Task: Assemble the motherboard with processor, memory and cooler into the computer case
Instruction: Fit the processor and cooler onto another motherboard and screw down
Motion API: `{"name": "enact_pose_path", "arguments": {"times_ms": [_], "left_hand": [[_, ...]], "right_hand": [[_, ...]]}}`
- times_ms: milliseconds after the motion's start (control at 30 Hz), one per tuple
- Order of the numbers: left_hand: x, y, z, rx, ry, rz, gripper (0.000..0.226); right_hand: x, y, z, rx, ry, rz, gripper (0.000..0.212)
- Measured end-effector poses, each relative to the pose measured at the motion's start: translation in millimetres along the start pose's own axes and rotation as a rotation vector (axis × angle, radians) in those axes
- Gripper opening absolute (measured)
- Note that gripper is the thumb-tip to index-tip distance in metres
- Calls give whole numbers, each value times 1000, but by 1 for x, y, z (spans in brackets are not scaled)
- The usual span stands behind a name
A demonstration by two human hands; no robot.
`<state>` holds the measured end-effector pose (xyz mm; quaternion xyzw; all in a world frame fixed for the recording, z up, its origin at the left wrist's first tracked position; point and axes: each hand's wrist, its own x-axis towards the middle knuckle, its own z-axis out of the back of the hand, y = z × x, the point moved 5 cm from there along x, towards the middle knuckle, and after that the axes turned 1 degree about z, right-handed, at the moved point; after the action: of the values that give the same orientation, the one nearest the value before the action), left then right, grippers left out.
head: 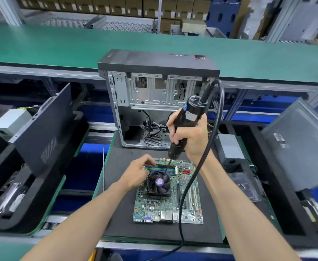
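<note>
A green motherboard (165,206) lies flat on a black mat (116,213). On it sits a black cooler (159,183) with a fan and a purple centre label. Memory sticks (165,169) stand in slots just behind the cooler. My right hand (189,137) grips a black electric screwdriver (184,125), tilted, with its bit reaching down to the cooler's far right corner. My left hand (138,173) rests against the cooler's left side, fingers bent at its far left corner. The open computer case (154,102) stands upright behind the board, its inside bare metal with loose cables.
The screwdriver's black cable (192,185) loops down across the board's right side. A grey power supply (229,149) lies right of the mat. Black case panels (47,129) lean at left, a grey one (301,144) at right. A green conveyor (60,46) runs behind.
</note>
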<state>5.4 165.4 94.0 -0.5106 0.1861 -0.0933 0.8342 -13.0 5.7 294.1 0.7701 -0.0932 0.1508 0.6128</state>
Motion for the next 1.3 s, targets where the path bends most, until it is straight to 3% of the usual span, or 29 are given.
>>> {"name": "enact_pose_path", "arguments": {"times_ms": [67, 200, 500, 933, 1033, 1200, 1300], "left_hand": [[-4, 13, 11, 30, -55, 41, 42], [-3, 31, 13, 127, -12, 81, 34], [-1, 41, 16, 42, -73, 16, 29], [0, 45, 16, 29, -156, 82, 13], [0, 43, 17, 46, -164, 66, 11], [-3, 43, 18, 82, -168, 41, 9], [-5, 45, 17, 75, -186, 66, 8]], "right_hand": [[4, -4, -7, 45, -5, 8, 28], [12, -17, -20, 108, 2, 10, 32], [19, -45, -35, 82, 2, -20, 32], [20, -55, -38, 7, 5, -50, 30], [19, -55, -45, -2, 55, -57, 29], [21, -61, -63, 15, 310, -129, 31], [21, -67, -63, -19, 119, -129, 30]]}}
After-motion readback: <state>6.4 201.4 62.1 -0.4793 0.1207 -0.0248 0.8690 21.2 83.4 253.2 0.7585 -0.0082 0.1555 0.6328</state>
